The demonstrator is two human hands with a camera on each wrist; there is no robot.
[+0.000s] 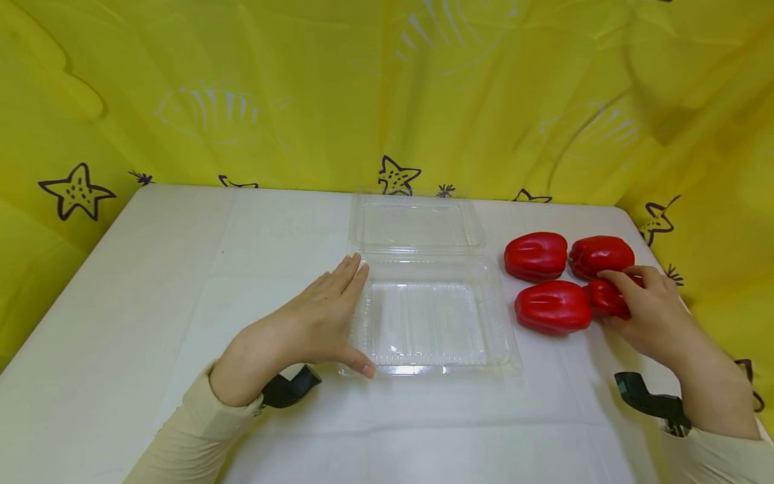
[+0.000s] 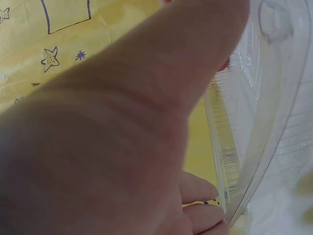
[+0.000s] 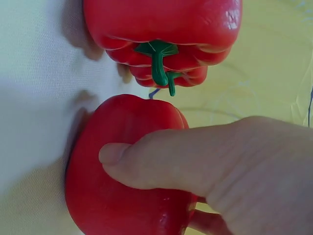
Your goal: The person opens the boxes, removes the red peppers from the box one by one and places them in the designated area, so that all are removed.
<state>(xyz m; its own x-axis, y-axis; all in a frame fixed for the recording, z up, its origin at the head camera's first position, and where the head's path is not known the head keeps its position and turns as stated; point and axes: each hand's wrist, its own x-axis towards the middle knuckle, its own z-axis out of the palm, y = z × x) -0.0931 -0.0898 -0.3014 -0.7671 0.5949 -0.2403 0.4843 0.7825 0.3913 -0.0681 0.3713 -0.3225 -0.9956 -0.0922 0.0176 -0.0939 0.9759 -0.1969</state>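
A clear plastic clamshell box (image 1: 423,366) lies unfolded on the white table, its lid (image 1: 417,225) laid back toward the curtain. My left hand (image 1: 302,323) rests along the box's left side, fingers straight, with the thumb at the near corner. On the right, my right hand (image 1: 653,323) grips a red bell pepper (image 3: 132,196), thumb on one side and fingers around the other. Close beside it sit three more red bell peppers: one at front left (image 1: 553,307), one at back left (image 1: 535,257) and one at back right (image 1: 601,255). Green stems show in the right wrist view.
A yellow curtain (image 1: 290,101) with starfish and fish drawings stands behind the table (image 1: 151,282) and along both sides. Black wrist mounts (image 1: 290,386) stick out beneath the forearms.
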